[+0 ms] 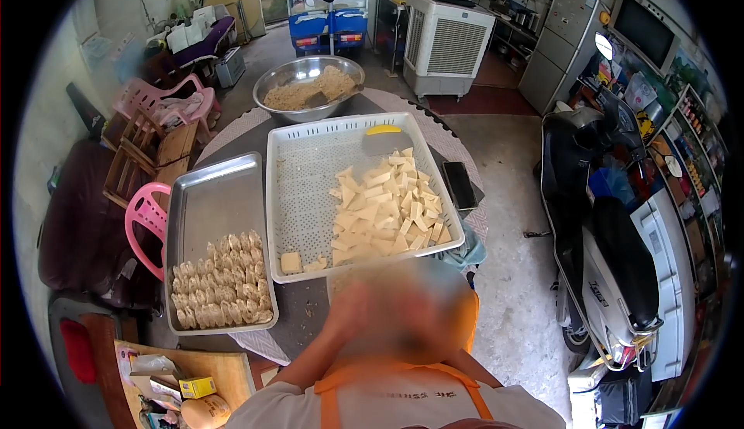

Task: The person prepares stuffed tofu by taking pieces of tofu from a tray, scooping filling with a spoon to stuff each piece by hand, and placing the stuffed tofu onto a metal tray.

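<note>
My left hand (pixel 350 309) and my right hand (pixel 422 314) are close together in front of my chest, at the near edge of the white perforated tray (pixel 306 150). A heavy blur covers both, so their fingers and anything between them cannot be made out. Pale cut pieces, like tofu or dough (pixel 380 212), are heaped in the tray's right half. One squarish piece (pixel 291 263) lies apart at its near left corner. A scraper with a yellow handle (pixel 383 130) rests at the far side. To the left, a metal tray (pixel 217 189) carries rows of filled, pleated pieces (pixel 221 286).
Behind the white tray stands a steel bowl (pixel 267 80) of crumbly filling (pixel 310 92). A phone (pixel 459 186) lies on the round table at right. Pink chairs (pixel 146 216) are at left, a scooter (pixel 612 251) at right, an air cooler (pixel 446 41) at the back.
</note>
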The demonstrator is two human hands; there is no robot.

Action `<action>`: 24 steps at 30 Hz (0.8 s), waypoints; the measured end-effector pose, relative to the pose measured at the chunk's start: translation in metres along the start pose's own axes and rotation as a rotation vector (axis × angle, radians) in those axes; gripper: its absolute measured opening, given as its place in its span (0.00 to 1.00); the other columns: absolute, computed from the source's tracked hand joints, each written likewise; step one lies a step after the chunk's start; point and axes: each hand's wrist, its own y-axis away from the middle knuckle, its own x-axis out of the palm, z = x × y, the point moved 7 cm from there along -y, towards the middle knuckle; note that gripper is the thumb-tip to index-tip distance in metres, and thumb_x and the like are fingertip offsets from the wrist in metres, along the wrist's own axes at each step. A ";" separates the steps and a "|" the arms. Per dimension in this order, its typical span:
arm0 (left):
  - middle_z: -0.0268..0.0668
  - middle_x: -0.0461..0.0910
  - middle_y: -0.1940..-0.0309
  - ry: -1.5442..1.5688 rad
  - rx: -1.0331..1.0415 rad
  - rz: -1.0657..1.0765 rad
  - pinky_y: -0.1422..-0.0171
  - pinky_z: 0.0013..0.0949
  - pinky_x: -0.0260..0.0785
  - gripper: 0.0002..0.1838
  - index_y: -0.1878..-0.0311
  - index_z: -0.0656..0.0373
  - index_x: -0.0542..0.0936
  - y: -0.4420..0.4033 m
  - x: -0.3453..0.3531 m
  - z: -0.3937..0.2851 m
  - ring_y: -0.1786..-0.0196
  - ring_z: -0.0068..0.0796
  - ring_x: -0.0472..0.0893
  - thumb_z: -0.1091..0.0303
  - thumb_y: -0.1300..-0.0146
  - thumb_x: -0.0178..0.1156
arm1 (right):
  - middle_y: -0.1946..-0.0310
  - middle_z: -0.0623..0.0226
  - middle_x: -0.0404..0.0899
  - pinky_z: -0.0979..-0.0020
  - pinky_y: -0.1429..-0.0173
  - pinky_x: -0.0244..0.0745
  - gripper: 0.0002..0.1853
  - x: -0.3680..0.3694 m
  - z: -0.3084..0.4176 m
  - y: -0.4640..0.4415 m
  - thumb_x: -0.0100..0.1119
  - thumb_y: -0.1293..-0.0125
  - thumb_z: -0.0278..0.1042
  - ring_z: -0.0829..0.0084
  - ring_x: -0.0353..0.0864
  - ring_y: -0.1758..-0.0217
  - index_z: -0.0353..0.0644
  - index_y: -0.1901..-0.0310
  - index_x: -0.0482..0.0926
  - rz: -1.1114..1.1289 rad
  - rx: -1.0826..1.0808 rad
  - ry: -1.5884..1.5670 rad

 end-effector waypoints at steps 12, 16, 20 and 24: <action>0.28 0.58 0.90 -0.097 0.178 -0.029 0.90 0.25 0.44 0.23 0.79 0.52 0.63 -0.001 0.009 -0.006 0.90 0.20 0.55 0.51 0.27 0.42 | 0.86 0.59 0.76 0.64 0.72 0.75 0.19 0.001 0.002 0.000 0.55 0.35 0.39 0.60 0.80 0.81 0.36 0.80 0.79 0.020 -0.013 -0.061; 0.28 0.58 0.90 -0.637 0.386 0.126 0.89 0.25 0.45 0.24 0.81 0.50 0.62 0.000 0.016 -0.025 0.90 0.21 0.56 0.50 0.28 0.42 | 0.83 0.65 0.78 0.74 0.77 0.70 0.18 0.005 -0.004 0.002 0.53 0.32 0.31 0.77 0.76 0.82 0.33 0.81 0.77 0.066 -0.061 -0.032; 0.29 0.63 0.87 -0.670 0.389 -0.084 0.87 0.25 0.50 0.25 0.76 0.51 0.67 -0.003 0.004 -0.025 0.88 0.21 0.60 0.45 0.28 0.35 | 0.83 0.67 0.76 0.75 0.76 0.71 0.13 0.007 -0.028 0.005 0.51 0.31 0.29 0.78 0.75 0.82 0.35 0.74 0.77 0.024 0.178 -0.330; 0.32 0.72 0.75 -0.200 0.198 -0.017 0.74 0.28 0.63 0.34 0.56 0.57 0.72 0.006 0.024 -0.031 0.76 0.25 0.70 0.37 0.30 0.24 | 0.82 0.70 0.75 0.77 0.75 0.67 0.14 -0.026 -0.006 -0.003 0.46 0.28 0.33 0.81 0.71 0.80 0.37 0.72 0.73 -0.190 0.200 -0.597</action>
